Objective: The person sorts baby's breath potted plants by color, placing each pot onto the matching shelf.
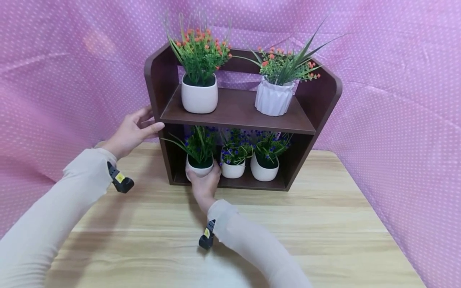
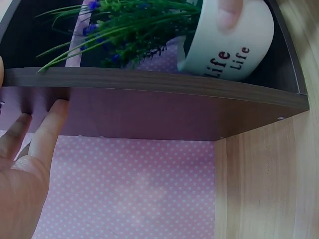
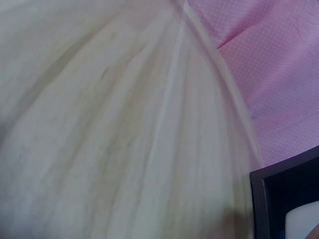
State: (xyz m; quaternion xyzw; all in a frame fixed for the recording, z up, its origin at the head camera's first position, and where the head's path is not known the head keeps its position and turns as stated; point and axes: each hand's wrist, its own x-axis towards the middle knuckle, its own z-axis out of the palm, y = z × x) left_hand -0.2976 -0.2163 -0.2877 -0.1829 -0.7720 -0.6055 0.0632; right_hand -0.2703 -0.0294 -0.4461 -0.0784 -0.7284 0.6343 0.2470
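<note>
My right hand (image 1: 205,184) holds a white pot with a green grassy plant (image 1: 200,150) at the left end of the lower shelf, thumb and fingers on opposite sides. In the left wrist view this white pot (image 2: 237,42) shows the word "Life" and one of the fingertips on it. My left hand (image 1: 127,132) rests against the left side panel of the brown two-tier shelf (image 1: 237,104). Its straight fingers (image 2: 50,127) touch the panel's outer face, and the thumb lies at the front edge. The right wrist view catches only a sliver of the pot (image 3: 299,219).
Two more white pots with blue flowers (image 1: 233,170) (image 1: 265,170) stand on the lower shelf. Above are a smooth white pot (image 1: 199,96) and a ribbed one (image 1: 274,98), both with orange flowers. The shelf stands on a wooden table (image 1: 324,224) before a pink dotted cloth (image 1: 396,100).
</note>
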